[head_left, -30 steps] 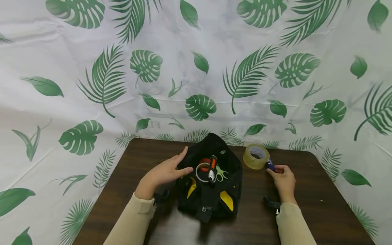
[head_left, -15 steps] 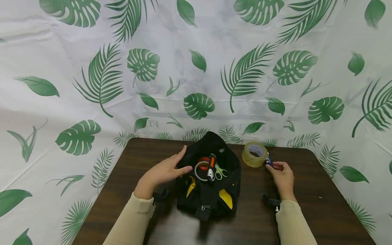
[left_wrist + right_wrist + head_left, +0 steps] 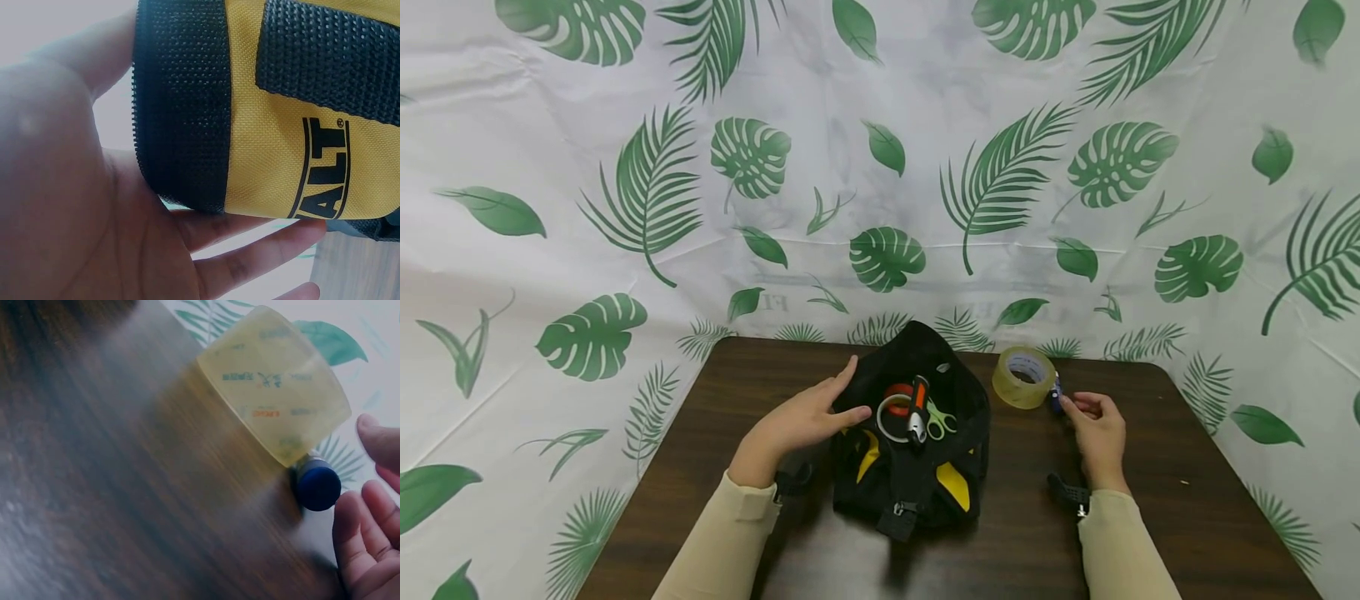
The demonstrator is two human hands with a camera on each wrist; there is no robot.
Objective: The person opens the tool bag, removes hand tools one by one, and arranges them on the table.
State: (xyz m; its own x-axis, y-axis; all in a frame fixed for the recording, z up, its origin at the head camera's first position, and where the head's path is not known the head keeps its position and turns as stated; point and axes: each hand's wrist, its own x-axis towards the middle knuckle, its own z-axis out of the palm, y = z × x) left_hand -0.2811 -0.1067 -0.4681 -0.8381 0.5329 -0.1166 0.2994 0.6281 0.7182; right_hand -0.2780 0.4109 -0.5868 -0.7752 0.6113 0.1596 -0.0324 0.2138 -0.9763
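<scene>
A black and yellow tool bag [image 3: 917,475] sits with its mouth up and wide. My left hand [image 3: 801,425] rests against its left rim, thumb and fingers extended; the left wrist view shows the zipped edge [image 3: 181,112] by the palm. Inside are an orange and black utility knife [image 3: 919,404], green-handled scissors [image 3: 938,423], a red roll [image 3: 898,396] and a white ring [image 3: 886,427]. My right hand [image 3: 1097,429] is beside a small tube with a blue round end [image 3: 319,486], thumb and fingers apart, nothing between them. Whether a fingertip touches it, I cannot tell.
A roll of clear yellowish packing tape [image 3: 1024,390] lies close against the tube's left. The dark wooden table [image 3: 1022,542] meets a white leaf-print cloth [image 3: 820,200] behind and at both sides.
The right hand held the tube by its near end before; now its fingers have let go and shifted slightly right. The tube stays by the tape. The left hand has not moved on the bag.
</scene>
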